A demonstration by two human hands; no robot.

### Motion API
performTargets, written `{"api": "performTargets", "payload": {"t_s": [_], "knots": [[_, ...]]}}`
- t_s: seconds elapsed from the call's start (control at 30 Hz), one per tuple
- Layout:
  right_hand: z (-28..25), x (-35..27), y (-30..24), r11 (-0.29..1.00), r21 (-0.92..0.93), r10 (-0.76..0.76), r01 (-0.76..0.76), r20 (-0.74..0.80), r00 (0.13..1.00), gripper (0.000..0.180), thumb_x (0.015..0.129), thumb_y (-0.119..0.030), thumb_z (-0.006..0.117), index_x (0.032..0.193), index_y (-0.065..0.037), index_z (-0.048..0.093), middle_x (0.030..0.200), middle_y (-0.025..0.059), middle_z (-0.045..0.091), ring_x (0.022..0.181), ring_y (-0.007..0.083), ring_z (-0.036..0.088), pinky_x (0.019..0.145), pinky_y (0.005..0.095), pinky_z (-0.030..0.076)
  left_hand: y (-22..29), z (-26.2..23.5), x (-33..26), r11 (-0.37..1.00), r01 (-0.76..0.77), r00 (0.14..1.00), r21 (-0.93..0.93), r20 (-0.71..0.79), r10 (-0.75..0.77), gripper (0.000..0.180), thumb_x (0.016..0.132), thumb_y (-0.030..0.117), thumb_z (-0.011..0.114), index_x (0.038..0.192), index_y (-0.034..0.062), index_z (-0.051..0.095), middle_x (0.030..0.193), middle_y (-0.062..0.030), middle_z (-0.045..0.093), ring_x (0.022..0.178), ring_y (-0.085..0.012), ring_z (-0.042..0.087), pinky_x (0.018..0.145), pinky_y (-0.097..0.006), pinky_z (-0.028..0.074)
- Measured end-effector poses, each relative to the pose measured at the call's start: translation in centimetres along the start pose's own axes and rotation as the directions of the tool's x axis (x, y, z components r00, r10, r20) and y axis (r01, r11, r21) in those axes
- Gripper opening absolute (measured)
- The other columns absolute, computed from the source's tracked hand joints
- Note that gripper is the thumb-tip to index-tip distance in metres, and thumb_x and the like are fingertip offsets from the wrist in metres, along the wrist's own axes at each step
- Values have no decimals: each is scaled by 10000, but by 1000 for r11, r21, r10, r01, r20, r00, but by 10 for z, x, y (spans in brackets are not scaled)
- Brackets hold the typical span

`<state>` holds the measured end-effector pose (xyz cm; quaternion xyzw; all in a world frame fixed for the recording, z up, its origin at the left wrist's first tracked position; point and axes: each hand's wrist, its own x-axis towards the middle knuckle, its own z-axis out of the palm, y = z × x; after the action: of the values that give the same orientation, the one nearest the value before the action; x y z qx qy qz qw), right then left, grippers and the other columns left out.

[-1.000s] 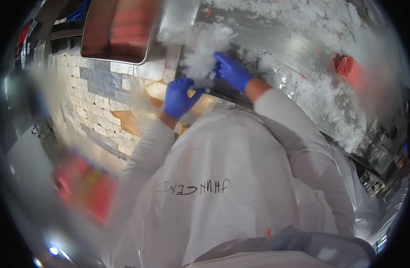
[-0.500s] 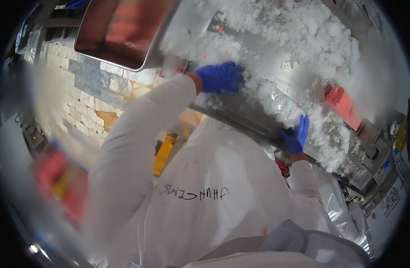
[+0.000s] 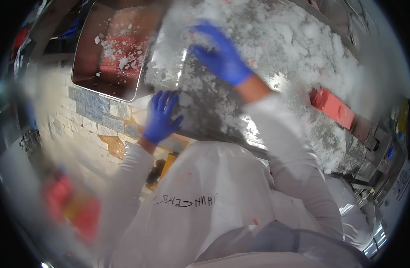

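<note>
Crushed white ice (image 3: 298, 40) covers much of a steel work table (image 3: 200, 118). My right hand (image 3: 222, 56), in a blue glove, reaches over the table with fingers spread, in among the ice and partly blurred. At the table's near left edge, close to the bin's corner, my left hand (image 3: 160, 118) lies with its blue-gloved fingers apart and holds nothing. A deep steel bin (image 3: 86, 56) stands past the table's left end; bits of ice and a red-pink block (image 3: 120, 53) show inside it.
A pink block (image 3: 333, 108) lies amid the ice at the table's right, beside a steel fixture (image 3: 377, 147). Stone-patterned floor (image 3: 93, 109) shows at left. A blurred red and yellow object (image 3: 73, 203) is at lower left.
My right hand has swept left and up across the table. My left hand has drawn back to the table's left edge. Ice pieces now show in the bin, and the table's left part holds less ice.
</note>
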<state>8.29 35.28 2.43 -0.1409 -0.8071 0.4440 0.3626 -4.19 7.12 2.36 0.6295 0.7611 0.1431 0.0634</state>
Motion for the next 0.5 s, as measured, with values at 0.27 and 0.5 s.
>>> {"api": "performTargets", "payload": {"t_s": [0.27, 0.5], "knots": [[-378, -178, 194, 540, 245, 718, -806, -633, 289, 493, 1110, -290, 506, 1533, -37, 517, 1559, 139, 525, 1433, 278, 490, 1230, 417, 366, -17, 83, -21, 894, 417, 908, -165, 32, -417, 746, 925, 303, 742, 1557, 37, 450, 1467, -229, 566, 1376, -459, 489, 1171, -528, 391], [-179, -74, 332, 504, -856, -136, -111, -206, 969, 508, 1095, -345, 530, 1491, -27, 526, 1492, 184, 561, 1424, 309, 507, 1156, 476, 451, -26, 73, -7, 880, 439, 898, -180, 57, -436, 648, 917, 230, 773, 1501, 97, 525, 1405, -171, 620, 1380, -452, 501, 1149, -548, 398]]}}
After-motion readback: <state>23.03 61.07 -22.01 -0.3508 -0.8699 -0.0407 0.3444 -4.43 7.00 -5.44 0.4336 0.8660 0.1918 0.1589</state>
